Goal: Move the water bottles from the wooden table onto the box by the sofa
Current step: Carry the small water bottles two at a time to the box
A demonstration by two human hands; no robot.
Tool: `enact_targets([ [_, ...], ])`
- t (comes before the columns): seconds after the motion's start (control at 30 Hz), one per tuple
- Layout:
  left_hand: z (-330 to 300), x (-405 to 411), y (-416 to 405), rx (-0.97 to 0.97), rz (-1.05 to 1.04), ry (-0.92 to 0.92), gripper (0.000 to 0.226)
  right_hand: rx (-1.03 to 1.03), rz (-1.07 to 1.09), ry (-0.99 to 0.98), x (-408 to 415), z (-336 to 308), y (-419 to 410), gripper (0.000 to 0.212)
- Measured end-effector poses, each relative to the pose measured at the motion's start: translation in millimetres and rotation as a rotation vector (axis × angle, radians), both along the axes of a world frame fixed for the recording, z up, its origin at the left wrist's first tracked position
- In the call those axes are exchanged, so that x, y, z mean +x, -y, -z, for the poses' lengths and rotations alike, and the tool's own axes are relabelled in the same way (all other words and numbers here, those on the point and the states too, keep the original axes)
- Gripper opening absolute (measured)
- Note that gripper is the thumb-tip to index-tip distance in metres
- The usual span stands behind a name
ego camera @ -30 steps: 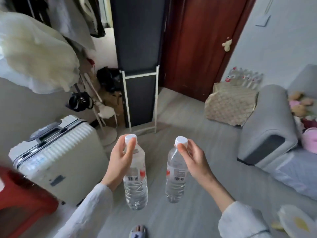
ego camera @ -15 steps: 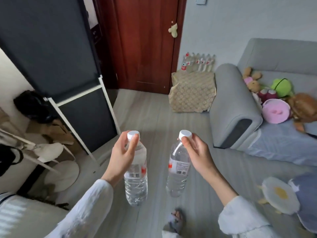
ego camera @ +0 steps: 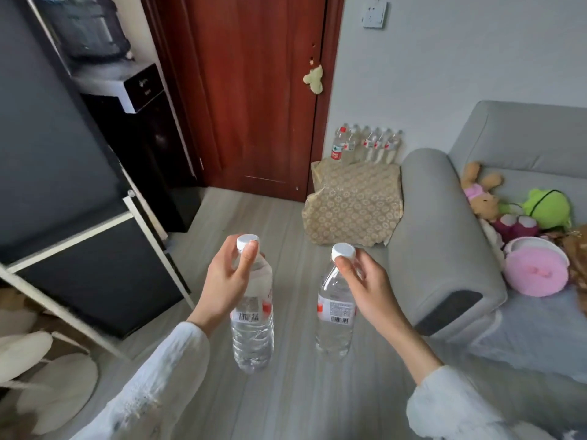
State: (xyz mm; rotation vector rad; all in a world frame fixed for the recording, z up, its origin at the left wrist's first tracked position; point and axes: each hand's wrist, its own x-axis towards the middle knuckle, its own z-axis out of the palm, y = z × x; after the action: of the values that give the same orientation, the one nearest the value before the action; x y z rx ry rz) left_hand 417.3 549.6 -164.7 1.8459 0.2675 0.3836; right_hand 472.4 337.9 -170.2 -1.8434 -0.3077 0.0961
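Two water bottles, carried upright above the floor: left bottle [ego camera: 252, 315] hanging from the left hand [ego camera: 227, 281] pinching its neck, right bottle [ego camera: 335, 315] likewise from the right hand [ego camera: 368, 290], wrapped box [ego camera: 354, 203] beside the sofa [ego camera: 444, 236] ahead.

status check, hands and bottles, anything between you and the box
Left hand grips one water bottle, right hand the other. Wrapped box ahead, six bottles on it. Floor path open.

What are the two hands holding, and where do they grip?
Each holds a water bottle by its neck, just under the white cap: left hand the left bottle, right hand the right bottle.
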Motion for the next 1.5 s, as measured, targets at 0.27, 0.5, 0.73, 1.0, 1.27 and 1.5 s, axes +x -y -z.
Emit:
enact_targets([
  [0.27,19.5,156.1,3.6,-0.017,0.044,-0.036,0.041,0.026,0.068,-0.030,145.9,12.4,-2.2,0.019],
  [0.5,29.1,327.4,-10.4,-0.083,0.093,-0.038,0.034,-0.065,0.122,0.008,304.4,17.5,-14.0,0.028],
  [0.73,17.5,478.9,-10.9,-0.060,0.187,-0.020,0.016,-0.043,0.198,-0.009,435.8,6.9,-11.5,0.013],
  [1.0,41.7,608.3,18.5,-0.095,0.208,-0.091,0.015,-0.047,0.179,-0.074,569.8,31.1,8.4,0.011],
  [1.27,43.8,764.5,67.4,-0.075,0.157,-0.144,0.028,-0.049,0.112,-0.075,739.4,42.1,51.2,0.017],
  [1.5,55.2,873.8,101.1,0.029,0.207,-0.223,0.030,-0.238,0.037,-0.017,849.5,53.4,80.2,0.030],
])
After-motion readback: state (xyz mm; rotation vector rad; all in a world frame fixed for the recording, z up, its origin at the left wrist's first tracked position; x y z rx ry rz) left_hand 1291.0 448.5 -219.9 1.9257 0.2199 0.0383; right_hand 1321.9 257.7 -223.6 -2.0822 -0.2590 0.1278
